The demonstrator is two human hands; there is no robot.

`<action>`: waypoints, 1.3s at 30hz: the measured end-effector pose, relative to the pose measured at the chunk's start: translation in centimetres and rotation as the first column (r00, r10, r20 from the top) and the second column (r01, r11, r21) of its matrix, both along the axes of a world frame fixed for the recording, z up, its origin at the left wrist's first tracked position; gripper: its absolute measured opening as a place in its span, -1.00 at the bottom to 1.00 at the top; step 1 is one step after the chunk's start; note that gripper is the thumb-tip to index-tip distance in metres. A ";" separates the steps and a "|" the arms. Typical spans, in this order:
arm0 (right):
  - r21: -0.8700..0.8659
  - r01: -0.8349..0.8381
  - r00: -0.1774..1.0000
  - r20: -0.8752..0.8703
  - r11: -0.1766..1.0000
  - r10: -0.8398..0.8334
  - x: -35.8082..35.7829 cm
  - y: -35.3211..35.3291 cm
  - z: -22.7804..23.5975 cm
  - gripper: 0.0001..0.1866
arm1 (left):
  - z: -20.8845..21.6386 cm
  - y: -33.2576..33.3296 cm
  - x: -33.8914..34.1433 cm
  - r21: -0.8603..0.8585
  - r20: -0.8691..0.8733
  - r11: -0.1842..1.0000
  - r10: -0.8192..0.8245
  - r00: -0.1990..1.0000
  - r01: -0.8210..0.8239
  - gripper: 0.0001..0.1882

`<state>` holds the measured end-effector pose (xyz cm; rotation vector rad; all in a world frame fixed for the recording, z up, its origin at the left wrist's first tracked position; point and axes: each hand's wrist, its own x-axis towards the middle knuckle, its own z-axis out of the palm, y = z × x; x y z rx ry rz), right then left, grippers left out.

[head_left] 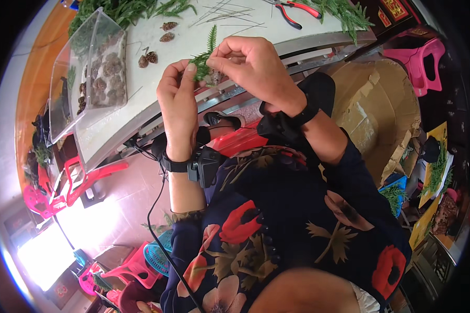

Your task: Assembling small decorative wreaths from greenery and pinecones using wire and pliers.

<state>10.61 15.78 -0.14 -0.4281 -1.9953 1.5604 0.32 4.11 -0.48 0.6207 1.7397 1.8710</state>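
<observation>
Over the table's near edge, my left hand (177, 91) pinches a green artificial pine sprig (212, 41) between thumb and fingers. One frond stands up past the fingertips. Close beside it, my right hand (258, 65) is closed in a pinch, thumb against forefinger, at the sprig's side; what lies between those fingertips is too small to make out. A greyish, rough lump (214, 78) shows under the sprig between both hands, partly hidden. On the table ahead lie loose small brown pine cones (167, 37) and thin dark wire stems (227, 14).
A clear plastic bin (91, 104) with pine cones stands at the table's left. Red-handled pliers (290, 14) and green branches (344, 21) lie at the far right. A large cardboard box (376, 104) stands right of me, near a pink stool (420, 65). A black cable (154, 214) hangs at left.
</observation>
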 end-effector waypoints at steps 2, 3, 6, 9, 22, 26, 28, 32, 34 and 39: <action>0.072 0.043 0.999 0.014 0.996 -0.044 0.0 -0.2 0.0 -0.88 | -0.1 0.0 0.2 0.009 0.071 1.000 -0.006 0.997 0.005 -0.82; 0.161 0.064 0.997 0.038 0.985 -0.071 0.0 -0.3 0.1 -0.88 | -0.2 0.1 0.2 0.011 0.080 1.000 0.002 0.997 -0.003 -0.82; 0.335 0.102 0.987 0.080 0.937 -0.136 0.0 -0.4 0.1 -0.88 | -0.3 0.3 0.3 0.014 0.099 1.000 0.011 0.995 -0.012 -0.81; 0.385 0.143 0.983 0.055 0.912 -0.177 0.1 -0.3 -0.1 -0.88 | -0.3 0.5 0.5 0.011 0.110 0.999 0.051 0.993 -0.052 -0.81; 0.413 0.212 0.973 -0.004 0.886 -0.230 0.1 -0.3 -0.7 -0.89 | 0.1 0.8 1.6 0.103 0.090 0.989 0.102 0.991 -0.111 -0.80; 0.407 0.237 0.970 -0.044 0.882 -0.240 0.3 -0.5 -0.9 -0.91 | 0.0 0.4 1.3 0.116 0.292 0.993 -0.026 0.956 -0.009 -0.80; 0.478 0.262 0.964 -0.089 0.838 -0.251 0.4 -0.7 -1.0 -0.92 | 0.0 0.5 1.3 0.136 0.344 0.991 -0.045 0.938 -0.002 -0.79; 0.509 0.249 0.968 -0.096 0.824 -0.232 0.9 -0.8 -1.1 -0.91 | -0.1 0.4 1.0 0.162 0.417 0.986 -0.103 0.903 0.037 -0.76; 0.507 0.235 0.971 -0.090 0.829 -0.220 1.2 -0.7 -1.3 -0.90 | -0.2 0.3 0.9 0.172 0.439 0.984 -0.126 0.889 0.055 -0.75; 0.321 0.051 0.990 -0.143 0.946 -0.005 2.0 -0.3 -2.1 -0.85 | -0.5 0.0 0.5 0.235 0.490 0.972 -0.133 0.862 0.016 -0.73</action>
